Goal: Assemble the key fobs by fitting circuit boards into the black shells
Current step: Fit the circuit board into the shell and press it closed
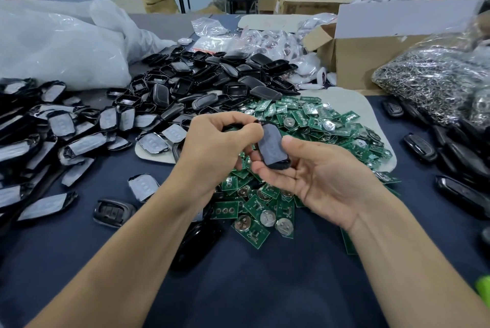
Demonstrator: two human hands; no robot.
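Black shell (271,146) is held up over the green circuit boards (305,115). The left hand (212,147) pinches its 11 o'clock end; the right hand (315,173) grips its 5 o'clock end.

Cardboard box (367,62) beside bagged metal rings (429,80)

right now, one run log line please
left hand: pinches black shell top | right hand: holds its lower end | circuit boards: piled beneath
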